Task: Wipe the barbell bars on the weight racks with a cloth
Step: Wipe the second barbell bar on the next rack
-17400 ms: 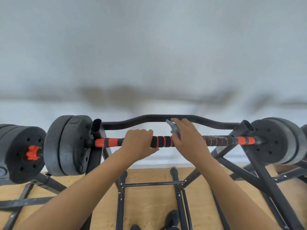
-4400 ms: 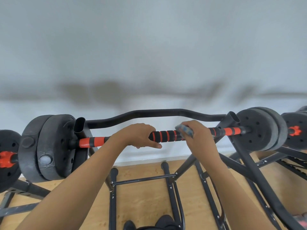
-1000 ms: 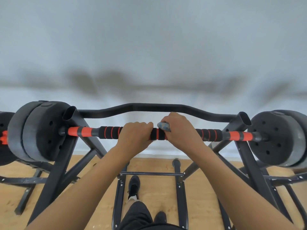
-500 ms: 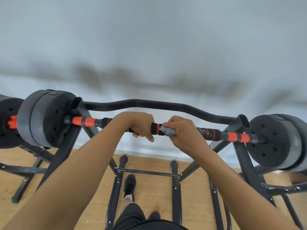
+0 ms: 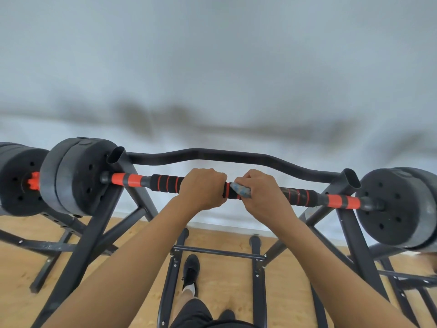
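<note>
Wiping the foam middle of the barbell bar [image 5: 163, 183], both hands on it.
Nearest me, my left hand [image 5: 203, 189] curls round the bar, steadying it. Just right of it, my right hand [image 5: 262, 197] clamps the blue-grey cloth [image 5: 241, 191] against the bar. I'd wrap the cloth fully round and slide toward the bar's orange right end, twisting to catch the underside, with the left stopping any roll on the rack [image 5: 350, 233]. Behind the bar runs the curved crossbar [image 5: 212, 155].
</note>
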Available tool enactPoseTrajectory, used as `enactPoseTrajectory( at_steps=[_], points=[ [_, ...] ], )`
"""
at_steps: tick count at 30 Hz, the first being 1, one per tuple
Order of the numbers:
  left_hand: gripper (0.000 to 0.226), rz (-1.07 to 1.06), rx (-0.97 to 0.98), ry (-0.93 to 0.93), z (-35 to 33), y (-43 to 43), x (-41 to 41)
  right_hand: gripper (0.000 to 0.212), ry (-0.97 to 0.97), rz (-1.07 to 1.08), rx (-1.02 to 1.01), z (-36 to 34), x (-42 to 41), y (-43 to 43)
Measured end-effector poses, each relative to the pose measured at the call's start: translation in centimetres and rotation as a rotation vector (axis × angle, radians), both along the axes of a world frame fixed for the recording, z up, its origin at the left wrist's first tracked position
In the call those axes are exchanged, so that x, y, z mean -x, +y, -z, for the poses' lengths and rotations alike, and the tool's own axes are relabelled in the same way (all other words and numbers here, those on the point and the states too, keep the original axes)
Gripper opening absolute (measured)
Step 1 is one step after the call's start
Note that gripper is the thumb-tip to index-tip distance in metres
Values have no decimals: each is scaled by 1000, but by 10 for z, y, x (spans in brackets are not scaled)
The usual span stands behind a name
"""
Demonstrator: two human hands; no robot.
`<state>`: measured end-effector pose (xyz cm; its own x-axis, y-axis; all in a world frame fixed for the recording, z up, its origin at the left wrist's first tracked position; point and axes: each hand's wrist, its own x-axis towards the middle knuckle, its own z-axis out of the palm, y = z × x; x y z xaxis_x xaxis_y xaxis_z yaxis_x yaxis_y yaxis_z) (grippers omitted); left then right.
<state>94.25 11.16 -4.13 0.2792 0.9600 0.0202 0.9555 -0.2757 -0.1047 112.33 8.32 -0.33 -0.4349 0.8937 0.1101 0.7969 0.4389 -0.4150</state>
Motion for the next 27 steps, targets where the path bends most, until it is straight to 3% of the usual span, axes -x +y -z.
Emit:
enactPoseTrajectory(
  at_steps=[4,9,12,15,20,24,26,27],
  points=[
    [23,3,250,-75,-10,12,2,20,-8,-81,42,16,-7,-24],
    [24,15,344,-104,-16,16,3,14,114,-58,-92,-23,-15,11],
    [25,-4,436,-106,-19,18,3,31,-46,-30,18,-32,-3,35],
    [22,-9,577,-162,-27,24,3,27,-122,-35,89,-13,6,33],
    [16,0,762,-265,-32,33,6,8,-129,-55,18,-3,6,22],
    [15,-6,919,-301,-36,40,7,15,-138,-115,4,0,0,11],
    [19,20,917,-364,-34,39,9,17,-139,-140,-21,0,-5,7],
    [23,69,816,-380,-32,36,11,17,-129,-147,-26,-2,-7,6]
  ],
)
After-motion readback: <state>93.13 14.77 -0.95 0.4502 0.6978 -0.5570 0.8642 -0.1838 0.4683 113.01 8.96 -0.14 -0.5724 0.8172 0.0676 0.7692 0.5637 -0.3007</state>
